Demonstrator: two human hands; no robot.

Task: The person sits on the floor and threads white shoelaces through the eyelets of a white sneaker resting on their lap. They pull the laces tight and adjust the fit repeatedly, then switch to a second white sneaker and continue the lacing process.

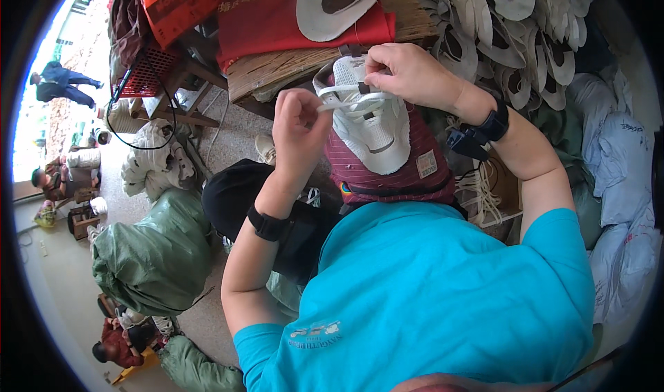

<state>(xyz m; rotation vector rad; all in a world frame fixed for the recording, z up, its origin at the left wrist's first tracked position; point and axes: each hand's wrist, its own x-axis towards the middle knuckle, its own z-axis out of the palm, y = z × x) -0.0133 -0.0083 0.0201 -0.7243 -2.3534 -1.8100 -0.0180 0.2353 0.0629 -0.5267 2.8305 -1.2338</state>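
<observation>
A white mesh shoe upper [377, 141] lies across my lap on a maroon striped cloth [432, 153], its toe pointing toward me. A white shoelace [346, 104] crosses its lacing area. At the upper's left side, my left hand [301, 121] pinches the lace between thumb and fingers and draws it out to the left. My right hand [411, 75] is closed at the upper's right lacing edge, near the tongue [349, 69]. Its fingertips hide what they grip. Both wrists wear black bands.
Ahead, a wooden table [277, 67] carries a red bag [270, 18] and another shoe upper [321, 25]. Many uppers [515, 46] are piled at the far right. White sacks [622, 163] stand right, a green sack [155, 253] left. Other people sit and stand at the left.
</observation>
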